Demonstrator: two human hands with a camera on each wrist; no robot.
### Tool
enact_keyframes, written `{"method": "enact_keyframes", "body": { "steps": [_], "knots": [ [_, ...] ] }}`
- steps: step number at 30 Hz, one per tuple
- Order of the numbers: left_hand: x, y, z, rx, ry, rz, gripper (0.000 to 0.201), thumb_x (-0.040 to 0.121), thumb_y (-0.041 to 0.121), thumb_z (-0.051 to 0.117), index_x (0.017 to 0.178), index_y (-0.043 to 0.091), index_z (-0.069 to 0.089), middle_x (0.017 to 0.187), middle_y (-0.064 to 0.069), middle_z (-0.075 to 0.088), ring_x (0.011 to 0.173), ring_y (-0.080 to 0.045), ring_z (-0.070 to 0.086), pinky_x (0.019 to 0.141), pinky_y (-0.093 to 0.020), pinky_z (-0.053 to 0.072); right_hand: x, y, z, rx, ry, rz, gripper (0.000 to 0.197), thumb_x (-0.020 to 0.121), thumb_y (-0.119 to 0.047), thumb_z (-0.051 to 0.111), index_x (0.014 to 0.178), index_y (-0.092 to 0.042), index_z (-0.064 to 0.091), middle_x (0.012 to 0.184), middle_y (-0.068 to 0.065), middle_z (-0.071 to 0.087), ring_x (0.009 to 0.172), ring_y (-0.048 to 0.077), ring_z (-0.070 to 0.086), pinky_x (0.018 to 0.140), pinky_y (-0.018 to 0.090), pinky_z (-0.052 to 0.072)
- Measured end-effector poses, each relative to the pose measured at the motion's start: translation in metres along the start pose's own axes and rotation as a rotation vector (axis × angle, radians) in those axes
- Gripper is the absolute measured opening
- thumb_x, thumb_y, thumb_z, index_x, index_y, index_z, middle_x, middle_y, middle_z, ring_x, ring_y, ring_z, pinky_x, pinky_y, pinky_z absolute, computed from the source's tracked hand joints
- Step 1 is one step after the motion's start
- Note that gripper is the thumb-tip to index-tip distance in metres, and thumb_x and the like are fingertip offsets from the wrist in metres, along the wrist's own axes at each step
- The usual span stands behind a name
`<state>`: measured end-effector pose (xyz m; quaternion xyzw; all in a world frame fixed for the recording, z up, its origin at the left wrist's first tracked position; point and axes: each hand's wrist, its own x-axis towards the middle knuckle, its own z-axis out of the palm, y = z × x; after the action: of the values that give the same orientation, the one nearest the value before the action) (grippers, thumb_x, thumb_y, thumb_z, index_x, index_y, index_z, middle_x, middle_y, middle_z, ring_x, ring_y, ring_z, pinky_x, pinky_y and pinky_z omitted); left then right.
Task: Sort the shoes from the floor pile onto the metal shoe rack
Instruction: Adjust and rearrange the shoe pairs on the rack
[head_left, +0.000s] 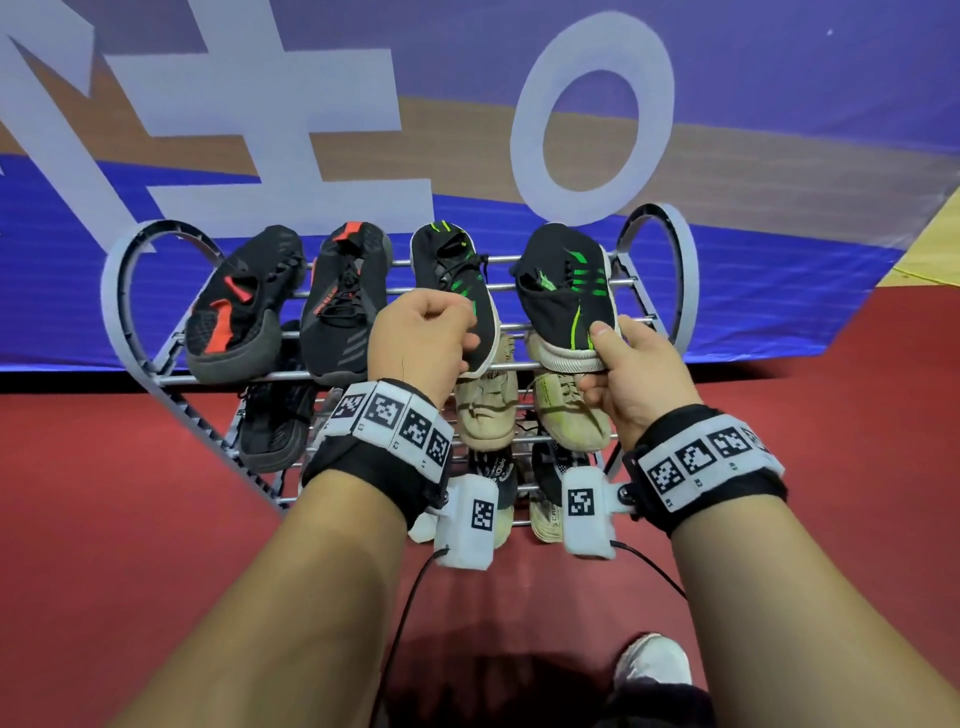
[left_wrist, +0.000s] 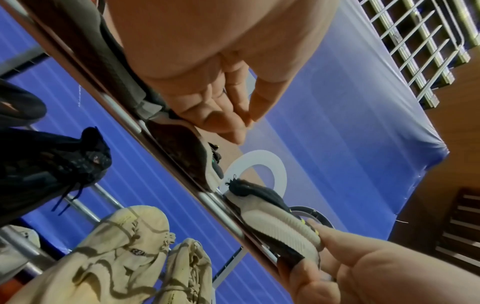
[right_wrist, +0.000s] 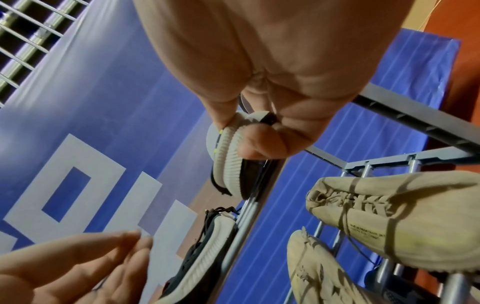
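The metal shoe rack (head_left: 136, 270) stands against a blue banner. Its top tier carries two black-and-red shoes (head_left: 291, 296) on the left and two black-and-green shoes on the right. My right hand (head_left: 602, 358) pinches the white heel of the right black-and-green shoe (head_left: 566, 291), thumb on top and fingers under the sole; the right wrist view shows the right hand (right_wrist: 259, 133) on that heel (right_wrist: 228, 164). My left hand (head_left: 462, 332) hovers loosely curled by the heel of the left black-and-green shoe (head_left: 452, 270). In the left wrist view, the left hand's fingers (left_wrist: 228, 115) are relaxed and hold nothing.
Two beige shoes (head_left: 488, 410) and a black shoe (head_left: 275, 421) sit on the middle tier, and more shoes (head_left: 545, 514) on the lowest. Red floor (head_left: 130, 493) spreads left and right of the rack. My own white shoe (head_left: 654, 660) is at the bottom, near wrist cables.
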<state>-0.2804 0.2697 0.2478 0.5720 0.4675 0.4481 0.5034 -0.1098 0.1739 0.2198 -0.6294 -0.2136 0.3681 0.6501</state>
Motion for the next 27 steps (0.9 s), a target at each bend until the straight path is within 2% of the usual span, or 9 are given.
{"method": "enact_keyframes", "body": {
  "steps": [4,7,10,13,15,17,20,24,27],
  "knots": [
    [0.003,-0.003,-0.01,0.081,0.058,0.0,0.018,0.081,0.039,0.065,0.074,0.022,0.067,0.068,0.004,0.072,0.066,-0.018,0.068,0.07,-0.044,0.056,0.0,-0.002,0.004,0.033,0.11,-0.006,0.051,0.101,-0.023,0.061,0.149,-0.022,0.045,0.083,0.006,0.062,0.054,0.018,0.056,0.053,0.033,0.052],
    [0.005,-0.005,-0.017,0.291,0.029,0.005,0.02,0.083,0.037,0.066,0.08,0.018,0.064,0.068,0.002,0.066,0.068,-0.023,0.065,0.068,-0.037,0.054,-0.002,-0.007,0.005,-0.009,0.177,-0.052,0.045,0.097,-0.017,0.062,0.141,-0.021,0.055,0.078,0.006,0.062,0.052,0.02,0.053,0.052,0.033,0.051],
    [0.005,-0.008,-0.025,0.503,-0.011,-0.034,0.021,0.08,0.038,0.063,0.084,0.018,0.056,0.071,0.003,0.066,0.07,-0.033,0.068,0.072,-0.041,0.058,0.001,-0.01,0.003,-0.143,0.25,-0.06,0.06,0.088,-0.019,0.063,0.146,-0.029,0.05,0.105,0.015,0.066,0.048,0.021,0.059,0.047,0.029,0.051],
    [0.002,-0.011,-0.031,0.7,-0.063,-0.081,0.043,0.08,0.052,0.058,0.108,0.022,0.046,0.081,-0.002,0.07,0.069,-0.031,0.069,0.074,-0.044,0.06,0.001,-0.02,0.002,-0.353,0.334,-0.103,0.062,0.08,-0.032,0.063,0.141,-0.029,0.053,0.128,0.011,0.059,0.061,0.02,0.068,0.05,0.029,0.052],
    [0.0,-0.014,-0.033,0.787,-0.117,-0.093,0.063,0.08,0.062,0.052,0.125,0.021,0.037,0.083,-0.006,0.072,0.07,-0.032,0.071,0.073,-0.045,0.06,-0.002,-0.028,0.005,-0.41,0.365,-0.17,0.054,0.081,-0.035,0.063,0.133,-0.026,0.059,0.123,0.003,0.063,0.081,0.02,0.068,0.07,0.035,0.056],
    [-0.003,-0.014,-0.032,0.731,-0.17,-0.152,0.072,0.079,0.066,0.051,0.135,0.024,0.033,0.086,-0.008,0.073,0.069,-0.033,0.073,0.07,-0.048,0.062,-0.007,-0.035,0.013,-0.337,0.321,-0.228,0.039,0.081,-0.034,0.064,0.119,-0.026,0.065,0.106,-0.003,0.069,0.081,0.021,0.067,0.076,0.042,0.058],
    [-0.004,-0.013,-0.029,0.454,-0.194,-0.27,0.049,0.088,0.042,0.062,0.124,0.016,0.041,0.083,-0.01,0.073,0.059,-0.03,0.074,0.064,-0.051,0.063,-0.015,-0.035,0.024,-0.234,0.183,-0.235,0.014,0.087,-0.027,0.063,0.1,-0.023,0.069,0.086,-0.001,0.068,0.056,0.019,0.059,0.055,0.037,0.053],
    [-0.001,-0.009,-0.028,0.269,-0.157,-0.315,0.025,0.087,0.018,0.058,0.109,0.005,0.058,0.08,-0.016,0.075,0.061,-0.029,0.075,0.065,-0.05,0.064,-0.02,-0.032,0.032,-0.195,0.051,-0.228,0.006,0.094,-0.021,0.063,0.094,-0.018,0.068,0.087,0.005,0.068,0.054,0.019,0.059,0.047,0.029,0.047],
    [0.006,-0.009,-0.034,0.121,-0.071,-0.284,0.032,0.073,0.02,0.058,0.099,0.002,0.065,0.091,-0.016,0.075,0.068,-0.033,0.076,0.072,-0.053,0.063,-0.018,-0.032,0.037,-0.121,0.024,-0.175,0.006,0.095,-0.021,0.064,0.096,-0.017,0.069,0.095,0.008,0.069,0.061,0.022,0.064,0.048,0.029,0.047]
  ]
}}
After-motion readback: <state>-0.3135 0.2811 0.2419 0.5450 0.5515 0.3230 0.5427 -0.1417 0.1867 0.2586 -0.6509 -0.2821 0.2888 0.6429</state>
